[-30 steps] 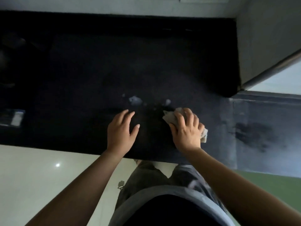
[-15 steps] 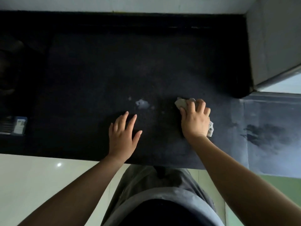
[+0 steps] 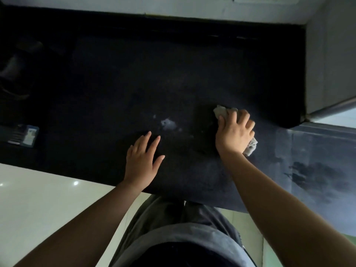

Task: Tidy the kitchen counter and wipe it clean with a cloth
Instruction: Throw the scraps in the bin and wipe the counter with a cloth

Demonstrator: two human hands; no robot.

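Note:
A black kitchen counter (image 3: 134, 83) fills the upper part of the head view. My right hand (image 3: 234, 132) presses a crumpled pale cloth (image 3: 221, 111) flat on the counter at centre right; cloth ends stick out past the fingers and under the wrist side. My left hand (image 3: 143, 160) lies flat on the counter near its front edge, fingers apart, holding nothing. Between the hands, a little farther back, sits a small whitish wet patch (image 3: 168, 123) with a few specks around it.
A small dark box with a blue-white label (image 3: 25, 134) lies at the counter's left edge. Dim dark objects (image 3: 17, 64) stand at the far left. A grey wall or cabinet side (image 3: 331, 64) bounds the right, with a lower smudged bluish surface (image 3: 317, 170) beyond.
My right hand has slid the cloth to the right and slightly away from me across the counter. My left hand has stayed flat in about the same spot.

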